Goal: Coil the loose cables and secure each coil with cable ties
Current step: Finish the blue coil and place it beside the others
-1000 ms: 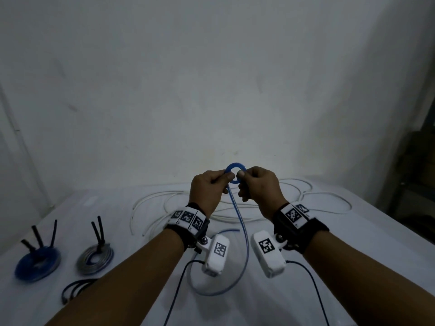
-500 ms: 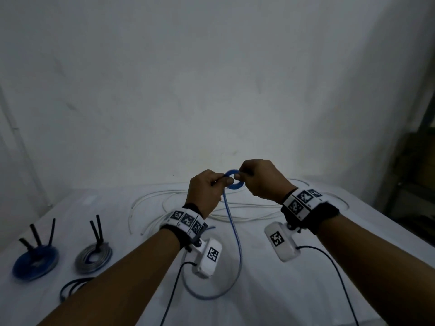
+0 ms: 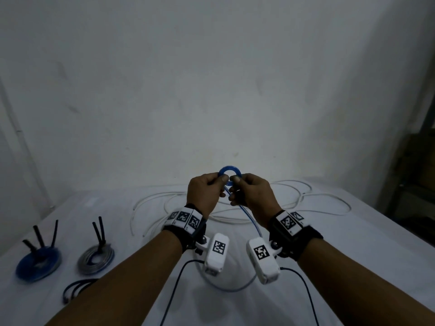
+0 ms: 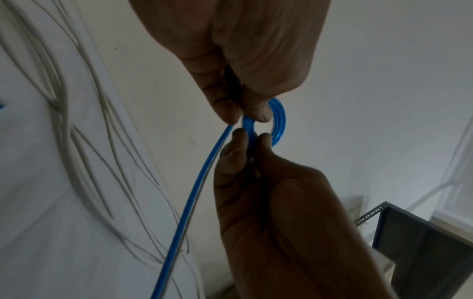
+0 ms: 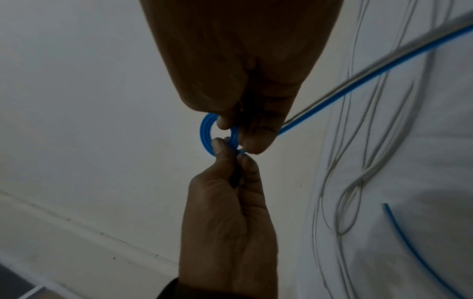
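Note:
A small coil of blue cable (image 3: 229, 169) is held up in front of me over the table. My left hand (image 3: 222, 181) pinches its left side between thumb and fingers, and my right hand (image 3: 235, 180) pinches its right side. The wrist views show the same coil (image 4: 277, 121) (image 5: 206, 133) with my left hand (image 4: 245, 116) (image 5: 230, 149) and right hand (image 4: 252, 137) (image 5: 240, 133) meeting on it. The loose blue tail (image 3: 249, 220) (image 4: 194, 192) (image 5: 358, 89) runs down between my wrists to a loop on the table.
Loose white cable (image 3: 306, 198) sprawls across the far side of the white table (image 3: 353, 255). A blue coil (image 3: 38, 262) and a grey coil (image 3: 96, 256), both with black ties sticking up, lie at the left. A black cable (image 3: 75, 288) lies near them. A dark shelf (image 3: 419, 184) stands at the right.
My right hand swung up and over the coil half a second ago and has come back beside my left hand. The coil sits slightly higher.

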